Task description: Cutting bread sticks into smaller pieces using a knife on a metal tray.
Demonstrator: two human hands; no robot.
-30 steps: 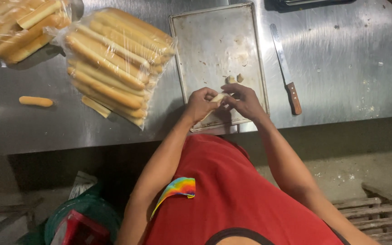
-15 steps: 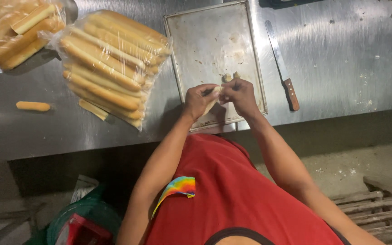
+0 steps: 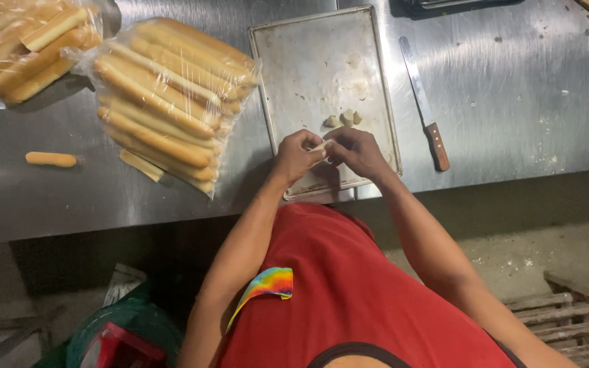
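My left hand (image 3: 297,155) and my right hand (image 3: 354,150) meet over the near end of a worn metal tray (image 3: 322,61). Both pinch a small pale piece of dough (image 3: 322,144) between their fingertips. Just beyond my fingers a few small lumps of dough (image 3: 343,119) lie on the tray. A clear bag of long bread rolls (image 3: 165,95) lies left of the tray on the steel counter (image 3: 512,102).
A knife with a wooden handle (image 3: 425,102) lies right of the tray. A second bag of rolls (image 3: 25,48) sits at the far left, with one loose roll (image 3: 50,159) on the counter. A green bag (image 3: 121,337) stands on the floor at lower left.
Both hands have stayed together on the dough over the tray's near end, fingers working it slightly. The view has shifted a little.
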